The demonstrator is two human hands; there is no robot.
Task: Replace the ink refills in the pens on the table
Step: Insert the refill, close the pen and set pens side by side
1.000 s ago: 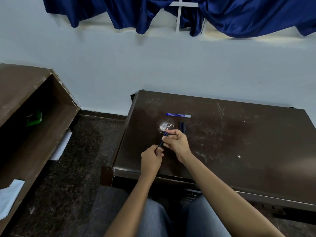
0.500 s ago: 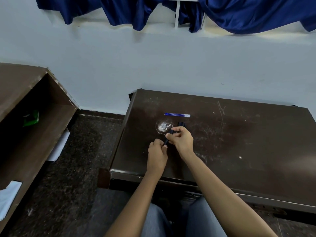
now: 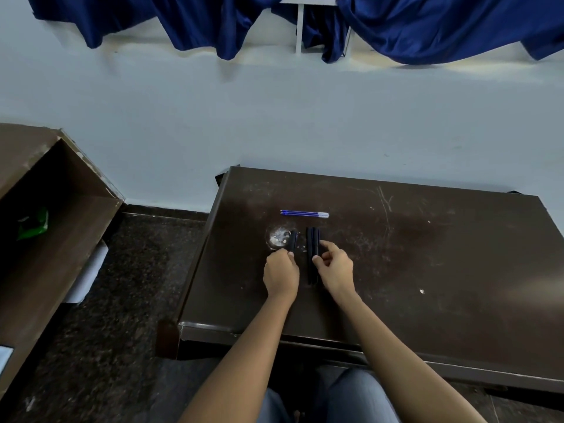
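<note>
Blue ink refills [image 3: 304,213] with clear ends lie side by side on the dark brown table [image 3: 427,270], beyond my hands. A short dark pen piece [image 3: 293,241] stands out past my left hand [image 3: 280,274], whose fingertips pinch its near end. Dark pens [image 3: 313,244] lie together pointing away from me; my right hand [image 3: 334,267] curls its fingers and thumb on their right side, about midway along. How many pens make up the bundle is unclear.
A round pale scuff mark [image 3: 278,236] sits on the table just left of the pen piece. A brown open shelf unit [image 3: 45,239] stands to the left across a dark speckled floor. A pale wall and blue curtain [image 3: 427,22] are behind the table.
My hands, which held one pen together just above the table, have separated. The left now holds a short piece at the left, the right has dropped onto the pens lying on the table.
</note>
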